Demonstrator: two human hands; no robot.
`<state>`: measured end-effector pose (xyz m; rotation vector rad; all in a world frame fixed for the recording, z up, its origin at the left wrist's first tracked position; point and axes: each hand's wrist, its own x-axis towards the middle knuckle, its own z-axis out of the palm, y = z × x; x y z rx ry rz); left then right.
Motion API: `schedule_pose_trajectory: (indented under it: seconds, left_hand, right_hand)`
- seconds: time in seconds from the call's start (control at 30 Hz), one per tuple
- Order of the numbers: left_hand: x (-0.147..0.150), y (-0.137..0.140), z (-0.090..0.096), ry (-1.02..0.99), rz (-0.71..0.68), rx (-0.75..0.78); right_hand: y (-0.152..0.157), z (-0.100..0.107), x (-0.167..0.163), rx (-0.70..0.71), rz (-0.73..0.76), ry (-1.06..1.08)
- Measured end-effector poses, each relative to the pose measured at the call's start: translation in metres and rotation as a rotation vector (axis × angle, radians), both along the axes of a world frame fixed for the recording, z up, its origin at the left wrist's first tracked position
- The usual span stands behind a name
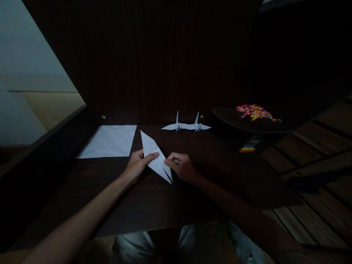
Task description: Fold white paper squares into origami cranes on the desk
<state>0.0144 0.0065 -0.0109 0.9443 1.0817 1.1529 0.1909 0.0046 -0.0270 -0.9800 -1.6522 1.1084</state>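
Note:
A white folded paper, shaped like a long diamond with a slit at its near point, is held above the dark desk between both hands. My left hand grips its left edge, thumb lying on top and fingers underneath. On the right edge, my right hand pinches the paper between thumb and curled fingers. Behind it two white origami cranes stand side by side near the back panel. To the left lies a flat white sheet of paper with crease lines.
A dark desk top spans the middle, with a raised side board at left and a tall back panel. On a rounded shelf at right sits a heap of small colourful pieces. Wooden slats show lower right.

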Motion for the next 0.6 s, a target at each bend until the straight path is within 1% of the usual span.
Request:
schedule_pose_trajectory:
  seconds: [0.1,0.17,0.23,0.33,0.4,0.6]
  left_hand:
    - [0.0013,-0.0017,0.0009,-0.052,-0.046,-0.037]
    - [0.0013,-0.0026,0.0018,-0.07,-0.046,-0.045]
    - [0.0007,-0.0028,0.0028,-0.08,-0.023,-0.041]
    - [-0.0001,-0.0025,0.0043,-0.088,0.015,-0.024]
    - [-0.0002,-0.0022,0.0048,-0.079,0.04,-0.015]
    - [0.0002,-0.0025,0.0049,-0.052,0.072,-0.001]
  right_hand:
    - [-0.002,0.0035,0.0011,0.096,-0.007,-0.026]
    - [-0.0032,0.0058,0.0009,0.122,-0.011,-0.033]
    - [-0.0038,0.0068,0.0002,0.08,0.0,-0.032]
    - [-0.0031,0.006,-0.0002,-0.062,0.021,0.02]
    - [-0.0025,0.0049,0.0005,-0.124,0.047,0.061]
    - [-0.0049,0.0047,0.0017,-0.096,0.097,0.041]
